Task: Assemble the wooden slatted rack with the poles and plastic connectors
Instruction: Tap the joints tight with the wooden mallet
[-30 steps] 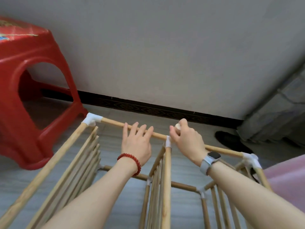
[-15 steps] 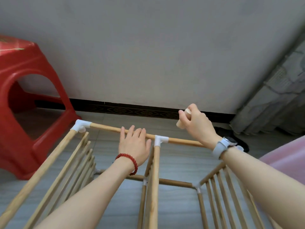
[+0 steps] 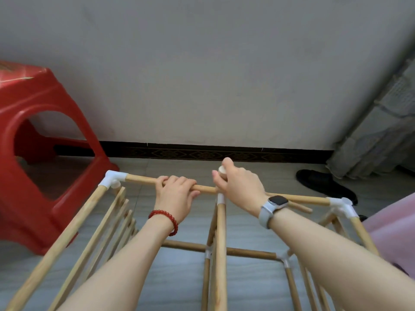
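The wooden slatted rack [image 3: 221,243] lies on its side on the floor, its poles joined by white plastic connectors [image 3: 113,178]. My left hand [image 3: 176,196] is curled around the top cross pole [image 3: 143,180], just left of the middle joint. My right hand [image 3: 240,187] grips a short wooden peg [image 3: 222,170] and holds it upright at the middle connector [image 3: 220,198], which my hand partly hides. Another white corner connector [image 3: 342,206] sits at the right end of the top pole. Slatted panels [image 3: 107,232] hang below on the left and right.
A red plastic stool [image 3: 45,153] stands close on the left, against the grey wall. A black slipper [image 3: 323,182] lies on the floor at the right, near a grey curtain [image 3: 381,131]. Pink fabric [image 3: 395,232] fills the right edge.
My right hand rose from the middle joint with the peg, then came back down onto it. My left hand went from lying flat on the top pole to curling around it.
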`<state>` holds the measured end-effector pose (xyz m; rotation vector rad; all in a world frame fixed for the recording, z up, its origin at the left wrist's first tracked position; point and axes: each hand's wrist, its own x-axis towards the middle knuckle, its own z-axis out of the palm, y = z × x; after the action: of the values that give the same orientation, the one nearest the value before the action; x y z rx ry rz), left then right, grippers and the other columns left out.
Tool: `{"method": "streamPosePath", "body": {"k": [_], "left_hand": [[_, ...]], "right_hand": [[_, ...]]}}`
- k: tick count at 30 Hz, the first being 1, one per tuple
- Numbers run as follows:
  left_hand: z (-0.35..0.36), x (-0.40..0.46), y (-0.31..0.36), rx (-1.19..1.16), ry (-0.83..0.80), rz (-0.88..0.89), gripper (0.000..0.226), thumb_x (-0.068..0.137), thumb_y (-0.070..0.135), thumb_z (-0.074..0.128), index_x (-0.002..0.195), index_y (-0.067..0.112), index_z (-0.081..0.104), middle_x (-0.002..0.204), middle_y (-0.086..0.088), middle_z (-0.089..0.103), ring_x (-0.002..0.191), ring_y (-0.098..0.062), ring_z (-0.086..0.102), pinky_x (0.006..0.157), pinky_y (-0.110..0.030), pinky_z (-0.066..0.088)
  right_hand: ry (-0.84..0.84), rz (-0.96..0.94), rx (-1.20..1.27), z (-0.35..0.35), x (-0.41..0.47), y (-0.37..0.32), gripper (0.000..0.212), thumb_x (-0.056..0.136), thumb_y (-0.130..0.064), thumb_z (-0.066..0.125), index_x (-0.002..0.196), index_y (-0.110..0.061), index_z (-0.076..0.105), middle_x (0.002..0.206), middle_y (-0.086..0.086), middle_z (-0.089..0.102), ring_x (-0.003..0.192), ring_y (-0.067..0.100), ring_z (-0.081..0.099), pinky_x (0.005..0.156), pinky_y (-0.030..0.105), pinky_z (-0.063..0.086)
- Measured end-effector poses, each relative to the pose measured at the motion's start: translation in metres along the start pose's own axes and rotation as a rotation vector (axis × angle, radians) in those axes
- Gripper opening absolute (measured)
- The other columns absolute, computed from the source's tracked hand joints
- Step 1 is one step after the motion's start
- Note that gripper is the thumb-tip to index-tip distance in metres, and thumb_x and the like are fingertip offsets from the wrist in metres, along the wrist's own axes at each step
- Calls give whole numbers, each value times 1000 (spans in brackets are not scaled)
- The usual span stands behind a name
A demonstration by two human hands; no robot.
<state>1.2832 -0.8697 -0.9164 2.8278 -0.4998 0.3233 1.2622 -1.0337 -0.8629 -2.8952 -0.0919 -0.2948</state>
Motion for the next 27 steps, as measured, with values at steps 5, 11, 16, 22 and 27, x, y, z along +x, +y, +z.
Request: {"method": "streamPosePath", "body": {"k": [5, 11, 16, 22, 27], "left_hand": [[-7, -1, 10, -16, -69, -82, 31, 94, 42, 41, 121, 36, 54, 119, 16, 56, 117, -11, 44, 107, -38, 8], [-10, 13, 102, -172, -191, 5, 42, 92, 31, 39, 134, 29, 43, 134, 8, 45, 132, -15, 30, 111, -53, -1], [8, 23, 213, -246, -259, 269, 50, 96, 31, 33, 145, 23, 23, 146, 4, 33, 139, -18, 18, 110, -57, -2], [42, 19, 254, -172, -182, 300, 49, 93, 28, 35, 141, 30, 26, 138, 9, 40, 130, -16, 32, 106, -50, 9], [48, 17, 254, -201, -114, 292, 46, 89, 21, 39, 134, 31, 34, 132, 13, 45, 124, -13, 37, 102, -45, 10]], "right_hand": [[3, 33, 206, -31, -5, 28, 28, 93, -49, 39, 93, -21, 35, 77, 0, 58, 76, 34, 55, 63, 35, 38], [112, 366, 200, -81, -46, 108, 34, 92, -49, 44, 97, -16, 38, 88, 4, 57, 90, 35, 57, 71, 35, 38], [253, 375, 16, -153, -55, 167, 35, 87, -54, 50, 83, -19, 44, 77, 0, 61, 80, 31, 57, 68, 37, 43], [535, 394, 88, -130, -84, 199, 25, 89, -46, 44, 85, -22, 39, 73, -9, 60, 77, 27, 57, 67, 37, 43], [301, 416, 53, -125, -71, 215, 29, 91, -48, 41, 87, -20, 36, 76, 3, 60, 76, 32, 54, 66, 36, 38]]}}
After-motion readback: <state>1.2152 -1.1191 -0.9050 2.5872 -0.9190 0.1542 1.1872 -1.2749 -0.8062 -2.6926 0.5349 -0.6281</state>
